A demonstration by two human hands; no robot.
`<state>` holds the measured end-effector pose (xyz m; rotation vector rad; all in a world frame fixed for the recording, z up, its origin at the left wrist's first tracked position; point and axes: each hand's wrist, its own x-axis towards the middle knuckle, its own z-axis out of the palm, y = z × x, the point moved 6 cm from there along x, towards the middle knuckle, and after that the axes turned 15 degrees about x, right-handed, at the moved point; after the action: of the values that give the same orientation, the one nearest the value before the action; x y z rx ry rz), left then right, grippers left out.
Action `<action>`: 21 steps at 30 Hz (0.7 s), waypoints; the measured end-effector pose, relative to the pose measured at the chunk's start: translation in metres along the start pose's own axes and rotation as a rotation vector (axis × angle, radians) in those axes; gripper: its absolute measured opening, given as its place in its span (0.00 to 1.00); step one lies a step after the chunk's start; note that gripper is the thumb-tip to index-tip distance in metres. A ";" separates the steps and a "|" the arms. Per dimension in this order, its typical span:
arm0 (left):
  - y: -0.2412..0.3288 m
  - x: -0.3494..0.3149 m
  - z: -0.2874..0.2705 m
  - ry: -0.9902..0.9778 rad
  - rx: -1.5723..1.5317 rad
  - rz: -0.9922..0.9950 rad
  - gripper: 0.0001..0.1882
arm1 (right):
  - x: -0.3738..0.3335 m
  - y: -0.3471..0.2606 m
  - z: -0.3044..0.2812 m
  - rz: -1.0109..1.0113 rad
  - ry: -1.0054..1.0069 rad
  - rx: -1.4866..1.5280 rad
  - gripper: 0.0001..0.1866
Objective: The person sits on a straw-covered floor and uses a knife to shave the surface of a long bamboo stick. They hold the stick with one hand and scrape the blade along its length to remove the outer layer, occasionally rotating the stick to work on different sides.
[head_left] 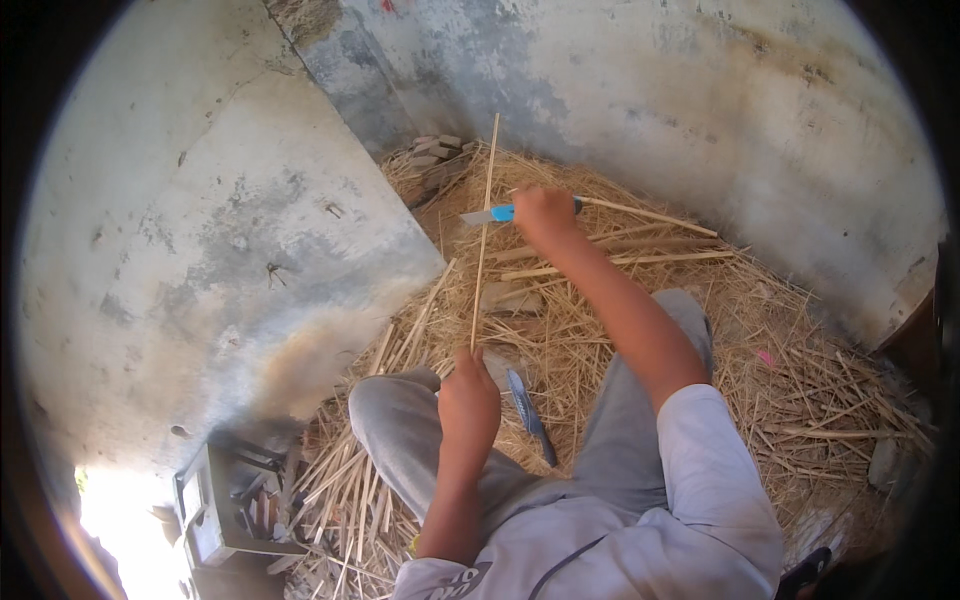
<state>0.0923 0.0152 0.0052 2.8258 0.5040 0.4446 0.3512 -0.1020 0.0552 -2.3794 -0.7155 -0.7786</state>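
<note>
A long, thin stick, pale like split bamboo or cane, stands out ahead of me. My left hand is closed round its near end, close to my left knee. Further out, my right hand grips a box cutter with a bright blue handle. Its blade points left and crosses the stick at the upper part; whether it cuts in cannot be made out. Between my legs lies a second knife-like tool with a dark handle, touched by neither hand.
Shavings and split strips cover the floor around my legs. More long strips lie in a bundle at the left. A grey plastic stool or crate stands at lower left. Worn plaster walls close in the far side, with stones at their corner.
</note>
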 end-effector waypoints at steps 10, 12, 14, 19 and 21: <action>-0.053 0.003 0.059 -0.438 -0.636 -0.142 0.22 | -0.029 -0.012 -0.007 0.210 -0.403 0.317 0.08; -0.048 0.001 0.048 -0.249 -0.421 -0.031 0.20 | -0.027 -0.002 -0.010 0.167 -0.371 0.180 0.07; -0.036 -0.007 0.037 -0.118 -0.228 0.030 0.19 | -0.026 0.007 -0.005 0.103 -0.405 0.017 0.07; -0.008 -0.020 0.005 -0.073 0.005 0.030 0.14 | -0.024 0.010 -0.003 0.070 -0.356 -0.082 0.05; -0.007 -0.026 0.008 -0.068 0.015 0.041 0.14 | -0.020 0.010 -0.005 0.047 -0.333 -0.092 0.04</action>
<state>0.0697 0.0107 -0.0112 2.8594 0.4381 0.3530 0.3417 -0.1189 0.0425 -2.6322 -0.7644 -0.4054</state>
